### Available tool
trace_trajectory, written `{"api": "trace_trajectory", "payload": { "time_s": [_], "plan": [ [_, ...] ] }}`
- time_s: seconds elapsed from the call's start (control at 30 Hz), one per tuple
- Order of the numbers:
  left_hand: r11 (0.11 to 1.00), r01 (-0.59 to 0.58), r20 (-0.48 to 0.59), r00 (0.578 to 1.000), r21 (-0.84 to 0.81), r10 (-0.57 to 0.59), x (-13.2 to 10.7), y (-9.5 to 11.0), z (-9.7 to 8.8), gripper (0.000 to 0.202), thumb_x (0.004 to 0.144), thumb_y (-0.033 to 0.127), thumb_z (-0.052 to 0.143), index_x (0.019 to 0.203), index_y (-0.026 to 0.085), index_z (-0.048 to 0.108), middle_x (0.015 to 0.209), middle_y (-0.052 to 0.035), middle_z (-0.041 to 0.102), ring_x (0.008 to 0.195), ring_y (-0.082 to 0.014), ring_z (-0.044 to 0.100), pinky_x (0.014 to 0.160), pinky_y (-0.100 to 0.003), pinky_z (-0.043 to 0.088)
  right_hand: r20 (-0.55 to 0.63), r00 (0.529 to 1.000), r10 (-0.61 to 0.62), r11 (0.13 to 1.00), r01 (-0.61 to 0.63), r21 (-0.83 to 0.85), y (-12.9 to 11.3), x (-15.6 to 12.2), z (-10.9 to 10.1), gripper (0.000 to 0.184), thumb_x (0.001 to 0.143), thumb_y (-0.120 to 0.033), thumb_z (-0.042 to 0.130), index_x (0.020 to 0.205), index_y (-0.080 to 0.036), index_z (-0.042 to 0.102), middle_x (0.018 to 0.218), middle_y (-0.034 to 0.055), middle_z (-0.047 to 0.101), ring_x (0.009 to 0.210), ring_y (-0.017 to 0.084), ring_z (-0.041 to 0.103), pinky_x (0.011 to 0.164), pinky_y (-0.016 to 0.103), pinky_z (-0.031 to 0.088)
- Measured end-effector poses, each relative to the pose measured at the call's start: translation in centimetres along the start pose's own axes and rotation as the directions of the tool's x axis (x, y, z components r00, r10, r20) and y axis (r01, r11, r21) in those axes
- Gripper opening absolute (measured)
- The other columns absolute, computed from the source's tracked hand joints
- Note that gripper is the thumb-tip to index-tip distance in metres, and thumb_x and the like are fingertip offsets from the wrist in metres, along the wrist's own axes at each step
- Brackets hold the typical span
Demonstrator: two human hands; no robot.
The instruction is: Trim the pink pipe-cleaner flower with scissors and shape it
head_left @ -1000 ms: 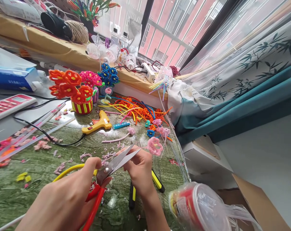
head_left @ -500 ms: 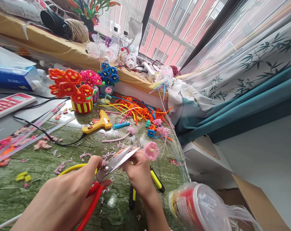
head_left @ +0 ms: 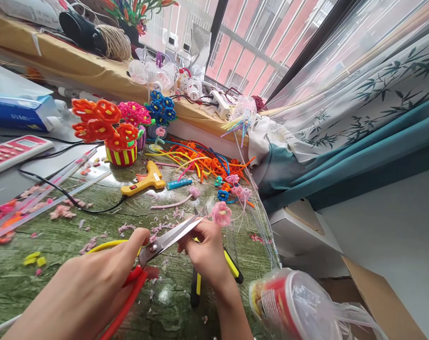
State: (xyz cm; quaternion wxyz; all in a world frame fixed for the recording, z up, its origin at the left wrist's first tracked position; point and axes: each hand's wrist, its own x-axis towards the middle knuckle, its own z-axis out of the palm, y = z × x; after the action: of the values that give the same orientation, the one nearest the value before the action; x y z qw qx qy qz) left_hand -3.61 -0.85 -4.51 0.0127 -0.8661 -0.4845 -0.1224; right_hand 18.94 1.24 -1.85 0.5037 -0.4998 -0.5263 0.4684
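Note:
My left hand (head_left: 94, 288) is closed around scissors (head_left: 172, 238) with red and yellow handles. Their blades are nearly together and point up to the right, the tips at the fingers of my right hand (head_left: 207, 250). That hand pinches a pink fuzzy-wire flower (head_left: 221, 214) just below its bloom; the stem is mostly hidden by the fingers and blades. Under my right wrist lie pliers (head_left: 232, 264) with black and yellow handles, partly covered. Pink fuzz clippings (head_left: 161, 228) are scattered on the green tabletop (head_left: 179, 302) around the blades.
Beyond the hands lie a yellow glue gun (head_left: 145, 180), a blue cylinder (head_left: 179, 183), another pink flower (head_left: 193, 191) and a heap of orange fuzzy wires (head_left: 207, 160). An orange flower pot (head_left: 121, 155) stands at the back left. A lidded tub (head_left: 288, 302) sits at the lower right.
The scissor blades have closed from a clear gap to almost together. The pink flower and my right hand have shifted slightly; the flower is a little higher and to the left.

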Motion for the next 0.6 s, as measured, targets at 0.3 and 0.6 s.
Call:
{"api": "trace_trajectory", "payload": {
  "time_s": [0.3,0.6],
  "plan": [
    [0.998,-0.017,-0.002,1.0,-0.061,0.017,0.09,0.13,-0.33,0.024,0.107,0.025,0.044,0.131,0.029,0.045,0.075,0.0034,0.076,0.052,-0.0297,0.076,0.049,-0.033,0.049,0.013,1.0,0.012,1.0,-0.012,0.005,-0.08,0.1,0.13,0.011,0.066,-0.022,0.072,0.056,-0.018,0.071,0.061,-0.0008,0.06,0.051,0.011,0.059,0.05,0.02,0.05],
    [0.996,0.027,0.034,0.999,-0.086,-0.024,0.25,0.21,0.34,0.022,0.107,0.033,0.043,0.129,0.029,0.048,0.06,0.0062,0.07,0.048,-0.0338,0.075,0.048,-0.036,0.045,0.024,1.0,0.011,0.999,-0.012,0.043,-0.26,0.05,-0.06,0.009,0.066,-0.02,0.073,0.057,-0.018,0.074,0.062,-0.0009,0.063,0.051,0.01,0.059,0.05,0.018,0.051]
  ]
}}
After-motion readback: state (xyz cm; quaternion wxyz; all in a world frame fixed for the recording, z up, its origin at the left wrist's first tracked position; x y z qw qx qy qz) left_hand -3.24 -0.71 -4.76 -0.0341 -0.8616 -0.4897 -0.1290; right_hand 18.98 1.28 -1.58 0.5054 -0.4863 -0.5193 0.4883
